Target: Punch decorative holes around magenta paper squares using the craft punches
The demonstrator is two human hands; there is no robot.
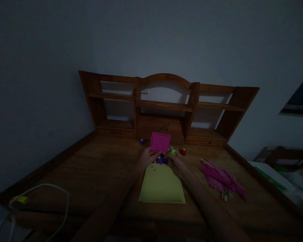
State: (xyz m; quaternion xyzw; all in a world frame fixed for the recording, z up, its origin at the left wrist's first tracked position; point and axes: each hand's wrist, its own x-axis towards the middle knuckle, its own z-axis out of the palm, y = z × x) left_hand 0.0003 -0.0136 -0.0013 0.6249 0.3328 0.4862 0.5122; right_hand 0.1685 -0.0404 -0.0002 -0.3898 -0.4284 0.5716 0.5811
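My left hand [146, 158] is closed on the lower left edge of a pink sheet of paper [160, 142], which stands tilted up with a row of small punched holes along its edges. At the sheet's lower edge, my right hand [174, 159] is closed around a small dark craft punch [162, 155], partly hidden by the fingers. Just below the hands are purple craft punches [160, 160]. Small pink paper bits [155, 169] are scattered on the top of a pale yellow sheet [163, 186] lying between my forearms.
Behind the hands stand a green craft punch [172, 152], a red one [183, 151] and a blue-purple one [142, 141]. A heap of pink punched strips [222, 179] lies right on the wooden desk [106, 168]. A wooden shelf unit [164, 107] rises behind; a white cable [67, 201] loops at left.
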